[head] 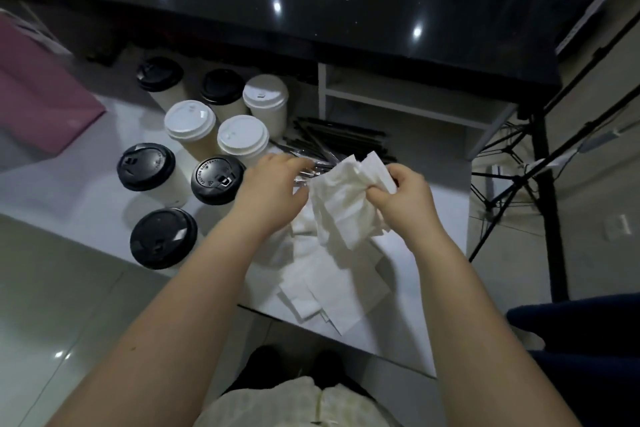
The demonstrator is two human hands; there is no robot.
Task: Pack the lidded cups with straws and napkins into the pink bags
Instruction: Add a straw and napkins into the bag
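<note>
Head view: right fingers pinch napkin; left fingers curled, grasp unclear; black lid reads "CAUTION".

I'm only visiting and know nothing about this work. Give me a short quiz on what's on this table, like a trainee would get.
1. How many cups wear black lids, and how many wear white?
2. True or false: the right hand pinches a crumpled bunch of napkins.
3. Where do the pink bags lie? A) left of the cups B) right of the cups C) on top of the cups

Key: 1. Five black, three white. 2. True. 3. A.
</note>
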